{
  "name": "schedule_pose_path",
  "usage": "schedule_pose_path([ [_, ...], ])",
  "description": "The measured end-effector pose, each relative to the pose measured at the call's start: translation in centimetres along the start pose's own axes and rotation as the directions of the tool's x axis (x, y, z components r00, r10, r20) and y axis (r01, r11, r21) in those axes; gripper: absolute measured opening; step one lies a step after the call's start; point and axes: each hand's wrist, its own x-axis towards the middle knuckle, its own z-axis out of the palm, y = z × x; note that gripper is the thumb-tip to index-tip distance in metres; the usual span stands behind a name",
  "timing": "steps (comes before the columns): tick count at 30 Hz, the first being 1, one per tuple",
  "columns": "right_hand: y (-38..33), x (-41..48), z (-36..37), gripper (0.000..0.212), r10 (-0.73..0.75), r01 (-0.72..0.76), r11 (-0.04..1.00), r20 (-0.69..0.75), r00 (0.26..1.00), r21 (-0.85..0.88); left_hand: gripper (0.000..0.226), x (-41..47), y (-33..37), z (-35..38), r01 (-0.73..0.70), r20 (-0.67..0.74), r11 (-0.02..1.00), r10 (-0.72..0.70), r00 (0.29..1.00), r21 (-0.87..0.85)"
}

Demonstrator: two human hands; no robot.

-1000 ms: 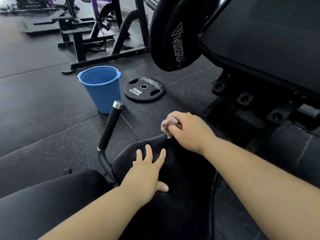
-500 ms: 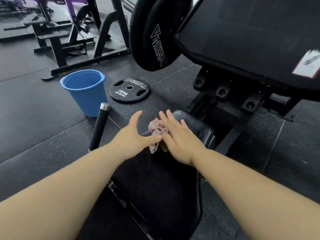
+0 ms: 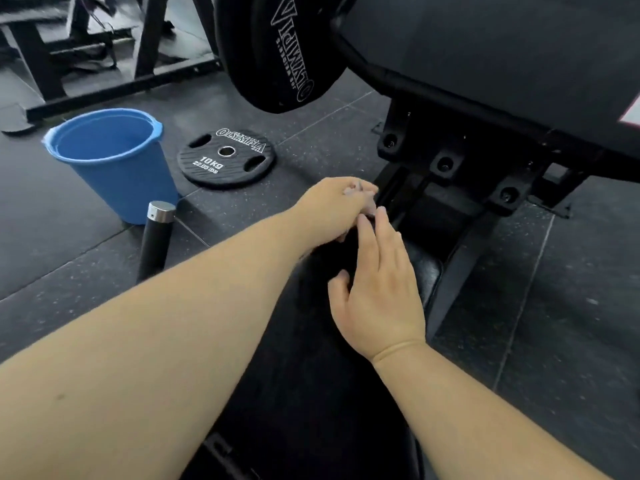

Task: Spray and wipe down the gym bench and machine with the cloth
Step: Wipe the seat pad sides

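Note:
The black padded seat (image 3: 304, 375) of the gym machine runs from the bottom of the view up to its far end. My left hand (image 3: 329, 206) reaches over that far end and grips a small pinkish cloth (image 3: 365, 199), most of it hidden inside the fingers. My right hand (image 3: 379, 289) lies flat on the seat just behind, fingers straight and pointing at the cloth. The machine's large black footplate (image 3: 485, 46) rises at the upper right on bolted brackets (image 3: 443, 164).
A blue bucket (image 3: 114, 164) stands on the rubber floor at the left. A 10 kg plate (image 3: 227, 157) lies flat beside it. A black handle with a chrome cap (image 3: 157, 233) sticks up left of the seat. A loaded weight plate (image 3: 284, 46) hangs above.
The cloth has passed from my right hand to my left. My left hand moved forward to the seat's far end; my right hand opened and lies flat. The camera moved closer.

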Motion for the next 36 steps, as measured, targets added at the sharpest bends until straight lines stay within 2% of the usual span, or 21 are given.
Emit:
schedule_pose_path([
  [2, 0.1, 0.1, 0.0, 0.077, 0.003, -0.002, 1.000, 0.018, 1.000, -0.019, 0.032, 0.7, 0.5, 0.6, 0.067, 0.029, 0.995, -0.069, 0.997, 0.081],
  [5, 0.2, -0.1, 0.1, 0.078, -0.001, 0.002, 0.999, 0.025, 1.000, -0.053, 0.036, 0.3, -0.9, 0.3, 0.058, 0.036, 0.998, -0.057, 0.998, -0.029],
  [7, 0.1, -0.1, 0.1, 0.077, 0.001, -0.001, 0.998, 0.001, 1.000, -0.059, 0.032, -0.5, -1.9, 0.2, 0.003, -0.015, 1.000, -0.003, 1.000, 0.002],
  [9, 0.1, -0.1, 0.2, 0.075, -0.002, 0.002, 0.997, -0.008, 1.000, -0.079, 0.028, -1.7, -2.9, 0.5, -0.070, -0.109, 0.990, 0.084, 0.991, 0.123],
  [11, 0.1, -0.1, 0.3, 0.074, -0.005, 0.003, 0.995, -0.027, 1.000, -0.097, 0.029, -3.0, -3.7, 0.4, -0.071, -0.167, 0.981, 0.102, 0.981, 0.180],
  [13, 0.2, -0.1, 0.3, 0.073, -0.014, 0.010, 0.992, -0.033, 0.999, -0.124, 0.032, -4.0, -4.8, -0.7, -0.020, -0.111, 0.986, 0.039, 0.993, 0.164],
  [15, 0.2, 0.0, 0.4, 0.071, -0.031, 0.026, 0.989, -0.033, 0.999, -0.145, 0.036, -5.1, -5.8, -2.6, 0.053, 0.011, 0.984, -0.055, 0.998, 0.172],
  [18, 0.1, 0.0, 0.4, 0.070, -0.029, 0.026, 0.988, -0.022, 0.999, -0.151, 0.034, -6.7, -6.7, -6.0, 0.133, 0.181, 0.939, -0.197, 0.964, 0.316],
  [20, 0.1, 0.0, 0.3, 0.069, -0.029, 0.027, 0.989, -0.011, 1.000, -0.147, 0.021, -6.6, -6.5, -7.4, 0.111, 0.153, 0.928, -0.175, 0.973, 0.355],
  [22, 0.1, -0.1, 0.4, 0.068, -0.032, 0.031, 0.989, -0.002, 0.999, -0.146, 0.008, -5.1, -5.5, -7.3, 0.050, -0.001, 0.979, -0.051, 0.999, 0.196],
  [23, 0.1, -0.1, 0.4, 0.068, -0.031, 0.031, 0.989, 0.000, 1.000, -0.146, 0.010, -4.1, -4.8, -6.5, 0.027, -0.053, 0.997, -0.023, 0.998, 0.073],
  [24, 0.2, -0.1, 0.5, 0.067, -0.030, 0.030, 0.989, 0.001, 1.000, -0.148, 0.011, -3.1, -3.9, -5.3, 0.013, -0.075, 1.000, -0.014, 0.997, -0.016],
  [25, 0.2, -0.1, 0.5, 0.068, -0.028, 0.029, 0.989, 0.005, 1.000, -0.146, 0.010, -2.4, -3.4, -3.9, 0.002, -0.085, 1.000, -0.005, 0.996, -0.031],
  [28, 0.1, 0.0, 0.4, 0.067, -0.028, 0.028, 0.990, 0.006, 1.000, -0.136, 0.019, -1.6, -3.7, -0.3, -0.038, -0.108, 0.995, 0.048, 0.993, 0.097],
  [31, 0.2, 0.0, 0.5, 0.064, -0.036, 0.035, 0.991, -0.004, 0.999, -0.130, 0.024, -2.6, -4.8, -1.1, -0.042, -0.068, 0.984, 0.055, 0.996, 0.175],
  [33, 0.2, 0.0, 0.4, 0.061, -0.041, 0.039, 0.991, -0.014, 0.999, -0.126, 0.027, -3.9, -6.0, -3.1, -0.008, 0.038, 0.955, -0.003, 0.999, 0.295],
  [36, 0.0, 0.0, 0.3, 0.058, -0.036, 0.035, 0.993, -0.008, 0.999, -0.116, 0.029, -6.7, -8.8, -6.5, 0.115, 0.126, 0.892, -0.188, 0.974, 0.438],
])
